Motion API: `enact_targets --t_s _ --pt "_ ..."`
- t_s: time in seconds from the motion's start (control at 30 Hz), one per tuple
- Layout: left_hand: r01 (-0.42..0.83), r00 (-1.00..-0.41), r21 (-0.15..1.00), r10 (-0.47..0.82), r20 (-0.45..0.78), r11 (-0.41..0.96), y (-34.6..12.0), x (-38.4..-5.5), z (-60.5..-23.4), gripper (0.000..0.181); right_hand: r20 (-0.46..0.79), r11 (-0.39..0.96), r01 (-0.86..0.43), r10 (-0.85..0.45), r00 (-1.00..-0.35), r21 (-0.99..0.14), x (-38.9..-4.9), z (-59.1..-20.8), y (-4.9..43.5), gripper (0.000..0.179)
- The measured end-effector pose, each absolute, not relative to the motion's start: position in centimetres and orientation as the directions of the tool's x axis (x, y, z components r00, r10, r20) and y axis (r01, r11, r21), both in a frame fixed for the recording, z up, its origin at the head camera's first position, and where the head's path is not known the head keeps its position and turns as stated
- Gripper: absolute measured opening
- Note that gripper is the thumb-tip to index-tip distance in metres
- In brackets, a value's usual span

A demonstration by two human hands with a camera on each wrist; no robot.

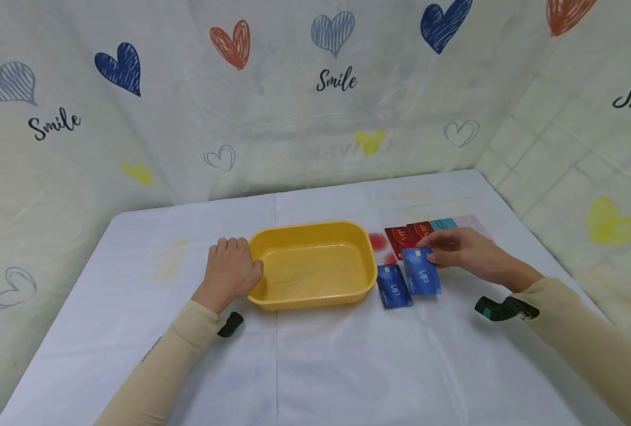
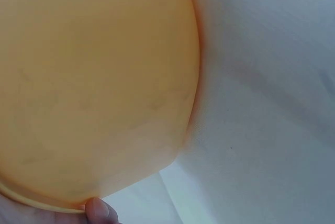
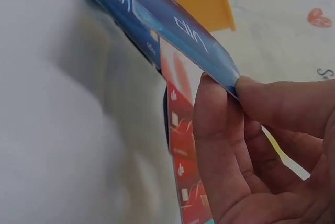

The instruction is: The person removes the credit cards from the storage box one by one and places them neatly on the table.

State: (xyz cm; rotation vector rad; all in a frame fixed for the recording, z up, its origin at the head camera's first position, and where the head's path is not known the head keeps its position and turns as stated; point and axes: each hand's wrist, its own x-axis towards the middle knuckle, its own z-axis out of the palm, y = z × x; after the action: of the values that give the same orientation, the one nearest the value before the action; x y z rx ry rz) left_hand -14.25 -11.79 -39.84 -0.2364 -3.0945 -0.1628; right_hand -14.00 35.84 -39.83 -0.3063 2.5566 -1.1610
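Observation:
My left hand (image 1: pixel 231 269) grips the left rim of a yellow plastic basin (image 1: pixel 321 303); the thumb lies over the rim and the other fingers curl around the outside. In the left wrist view the thumb (image 2: pixel 98 211) shows at the basin's edge. My right hand (image 1: pixel 467 254) pinches a blue VIP card (image 1: pixel 421 275) by one corner between thumb and fingers. The held card is tilted and partly overlaps a second blue VIP card (image 1: pixel 393 288) in the right wrist view. That second card lies beside the basin's right end.
Behind the held card, two red VIP cards (image 1: pixel 398 236) lie in a row with a light blue card (image 1: pixel 443 223) and a pale pink card (image 1: pixel 472 223). A white card with red circles (image 1: pixel 377 241) sits by the basin. White cloth (image 1: pixel 294 367) covers the table; a patterned curtain (image 1: pixel 273 118) hangs behind.

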Motion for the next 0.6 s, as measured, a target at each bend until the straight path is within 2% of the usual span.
enact_targets --t_s 0.6 --pt "0.150 -0.988 0.128 0.145 0.047 0.980 -11.8 -14.3 -39.8 0.025 -0.208 0.645 -0.080 -0.359 -0.910 -0.760 -14.2 -41.5 36.5 0.033"
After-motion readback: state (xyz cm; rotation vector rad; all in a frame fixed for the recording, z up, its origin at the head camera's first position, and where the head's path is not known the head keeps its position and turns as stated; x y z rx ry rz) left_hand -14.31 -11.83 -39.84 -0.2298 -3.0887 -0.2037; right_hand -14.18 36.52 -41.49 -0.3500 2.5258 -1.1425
